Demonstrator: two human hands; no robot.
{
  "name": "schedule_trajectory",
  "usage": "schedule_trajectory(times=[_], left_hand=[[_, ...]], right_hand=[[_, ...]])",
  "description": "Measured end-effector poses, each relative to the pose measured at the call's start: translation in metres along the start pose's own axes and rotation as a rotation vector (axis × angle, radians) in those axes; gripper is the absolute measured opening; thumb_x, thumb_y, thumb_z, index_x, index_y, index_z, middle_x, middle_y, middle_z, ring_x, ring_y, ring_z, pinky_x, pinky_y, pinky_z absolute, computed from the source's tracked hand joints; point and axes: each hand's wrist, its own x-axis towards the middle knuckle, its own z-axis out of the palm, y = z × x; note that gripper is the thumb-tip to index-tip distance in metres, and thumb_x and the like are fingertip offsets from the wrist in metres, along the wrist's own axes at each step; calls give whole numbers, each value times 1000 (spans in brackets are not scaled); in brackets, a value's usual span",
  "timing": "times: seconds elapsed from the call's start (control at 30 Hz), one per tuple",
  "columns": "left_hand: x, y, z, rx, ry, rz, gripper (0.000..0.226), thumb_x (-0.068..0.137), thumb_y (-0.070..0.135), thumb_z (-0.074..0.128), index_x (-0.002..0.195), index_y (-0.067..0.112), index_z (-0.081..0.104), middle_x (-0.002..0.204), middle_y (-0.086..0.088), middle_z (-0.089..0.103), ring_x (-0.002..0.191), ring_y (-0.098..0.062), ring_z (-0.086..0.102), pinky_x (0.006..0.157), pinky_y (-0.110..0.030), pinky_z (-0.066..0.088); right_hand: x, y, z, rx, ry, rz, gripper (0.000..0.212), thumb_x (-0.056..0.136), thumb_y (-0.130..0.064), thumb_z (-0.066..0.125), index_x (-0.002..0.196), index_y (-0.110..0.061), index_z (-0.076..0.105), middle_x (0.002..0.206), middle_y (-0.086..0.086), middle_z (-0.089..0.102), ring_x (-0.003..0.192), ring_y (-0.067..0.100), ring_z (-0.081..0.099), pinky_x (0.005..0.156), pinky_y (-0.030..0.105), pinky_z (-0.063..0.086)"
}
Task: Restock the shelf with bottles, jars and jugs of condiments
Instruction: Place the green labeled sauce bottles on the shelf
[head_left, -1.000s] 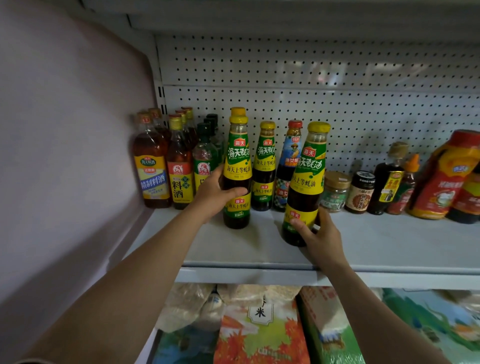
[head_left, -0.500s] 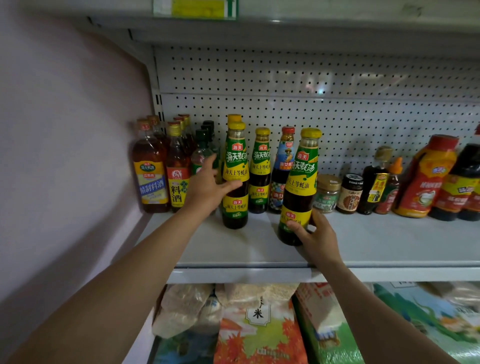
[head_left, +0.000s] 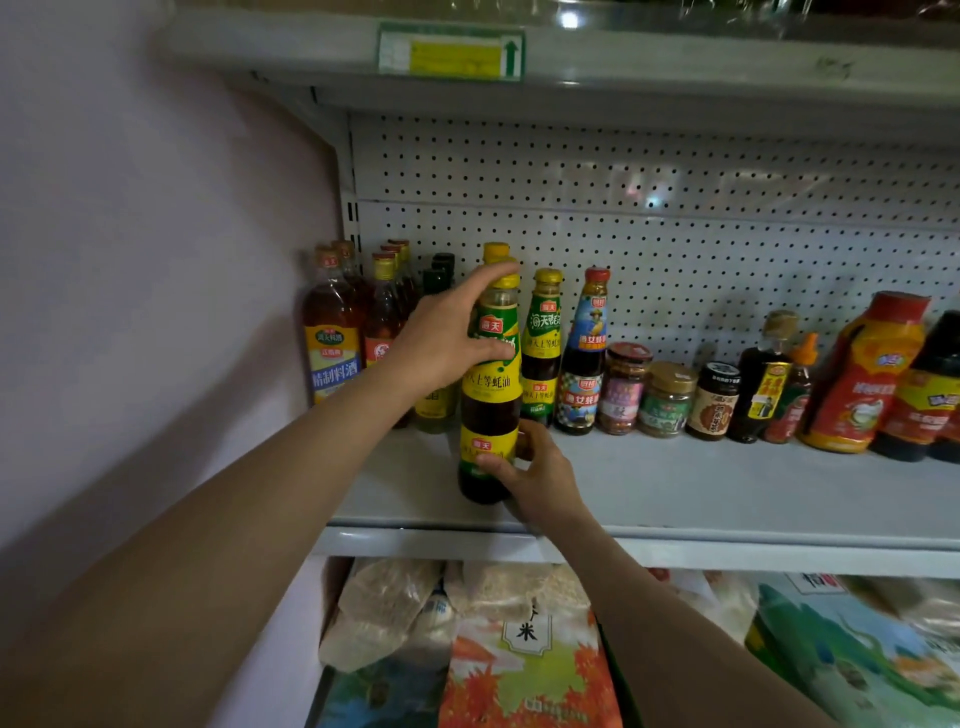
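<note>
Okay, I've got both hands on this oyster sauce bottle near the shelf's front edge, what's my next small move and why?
Probably slide the oyster sauce bottle straight back. It stands near the shelf edge, gripped by your left hand and right hand, ahead of matching yellow-capped bottles.

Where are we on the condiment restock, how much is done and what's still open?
Done: cooking wine bottles, jars and red jugs already line the back. In hand: left hand and right hand both grip one oyster sauce bottle near the front. Left: the shelf front row is mostly bare.
</note>
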Motion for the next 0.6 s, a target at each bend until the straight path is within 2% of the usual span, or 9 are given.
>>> schedule_trajectory(times=[0.07,0.1,0.13,0.2,0.3,0.37,0.43,0.6], left_hand=[[1,-1,-3,33,-19,-14,91,76,12,84,143,50,35,135,3,61,116,-16,62,96,-44,55],[2,0,-4,39,-22,-18,92,75,9,84,143,49,35,134,2,61,115,-17,63,95,-44,55],[3,0,-5,42,-23,-20,92,75,8,83,142,48,36,132,1,62,114,-17,63,94,-44,56],[6,1,-5,56,-22,-24,92,74,7,84,142,46,36,130,1,63,111,-17,64,93,-44,56],[9,-1,-4,72,-19,-32,91,74,9,84,141,46,36,127,0,65,107,-18,66,91,-45,57],[12,-1,-2,79,-13,-31,90,74,10,85,140,45,36,124,-1,66,105,-18,67,89,-46,58],[15,0,0,105,-7,-25,89,73,12,86,139,43,36,122,-1,67,102,-18,68,88,-46,58],[18,0,6,149,10,-21,89,74,13,85,140,42,32,124,0,65,102,-18,66,87,-40,57]], right_hand=[[0,4,3,46,2,7,60,83,-32,81,133,-16,51,114,-5,63,105,9,59,71,2,43],[0,7,3,71,-2,2,60,84,-31,80,133,-16,51,117,-4,64,109,9,60,73,2,45],[0,11,3,84,-10,-1,59,84,-31,80,134,-17,51,120,-4,65,113,10,61,79,6,48],[0,17,2,87,-29,-18,59,86,-33,78,136,-20,51,127,-4,63,119,11,59,94,24,54],[3,21,1,76,-15,-64,59,83,-47,76,134,-27,53,131,-2,57,122,14,55,99,41,54],[4,22,3,106,-16,-64,70,77,-59,72,137,-29,52,134,-3,56,123,14,55,100,43,53],[4,23,4,147,-32,-45,76,77,-61,70,141,-26,49,135,-4,59,123,13,57,102,45,52],[4,24,2,168,-63,-47,64,84,-54,69,140,-33,46,136,-6,60,125,11,57,106,46,50]])
